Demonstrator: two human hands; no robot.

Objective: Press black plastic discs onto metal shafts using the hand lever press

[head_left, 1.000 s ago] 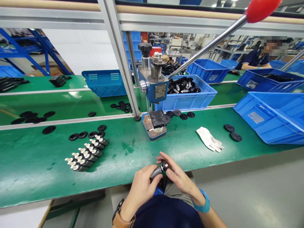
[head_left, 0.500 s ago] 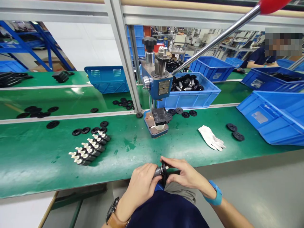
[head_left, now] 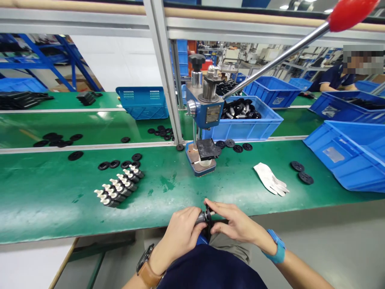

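Observation:
My left hand (head_left: 184, 230) is closed round a dark grey cylinder (head_left: 201, 218) with a pale tip, held sideways just off the bench's front edge. Around the cylinder's tip end sits a black disc (head_left: 208, 216), seen nearly edge-on. My right hand (head_left: 233, 222) grips that disc's rim between thumb and fingers. Whether disc and cylinder are fixed together I cannot tell. On the bench to the left, several similar cylinders with white tips (head_left: 118, 188) stand in a tight group. Black rings (head_left: 114, 163) lie just behind them.
A blue lever press (head_left: 207, 108) with a red-knobbed handle (head_left: 350, 16) stands at mid-bench. A white glove (head_left: 270, 180) and black discs (head_left: 306, 178) lie to the right. Behind the press is a blue bin of parts (head_left: 246, 127). A co-worker (head_left: 337, 78) sits at the far right.
The view has shifted a little, so the bench things appear slightly further right. Both hands keep their hold on the cylinder and disc, with hardly any movement.

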